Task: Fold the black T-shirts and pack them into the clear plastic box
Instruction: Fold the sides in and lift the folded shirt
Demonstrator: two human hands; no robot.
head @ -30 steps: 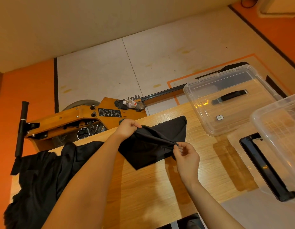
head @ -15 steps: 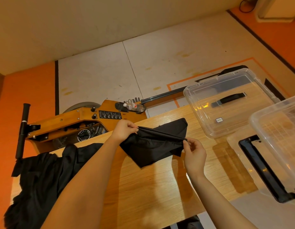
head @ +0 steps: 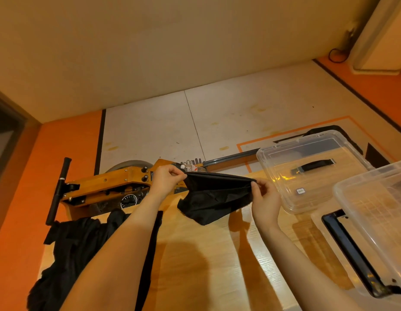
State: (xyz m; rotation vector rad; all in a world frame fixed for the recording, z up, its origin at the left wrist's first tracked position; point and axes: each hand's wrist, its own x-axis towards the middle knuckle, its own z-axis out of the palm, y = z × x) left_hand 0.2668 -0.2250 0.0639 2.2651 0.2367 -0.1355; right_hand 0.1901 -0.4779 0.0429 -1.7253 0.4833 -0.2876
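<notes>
Folding is the step in hand: left hand (head: pixel 166 180) and right hand (head: pixel 263 194) each pinch an end of the black T-shirt (head: pixel 215 196), stretched taut between them, sagging below, next needing lowering flat onto the table (head: pixel 217 265)

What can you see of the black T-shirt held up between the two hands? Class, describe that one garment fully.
The black T-shirt is plain, soft, thin-looking cloth, creased and bunched. Its top edge is stretched taut between the left hand and the right hand, each pinching one end in its grip. The rest sags below in a loose pouch, its lowest point hanging at or just above the wooden table; contact cannot be told. No print or label shows.
</notes>
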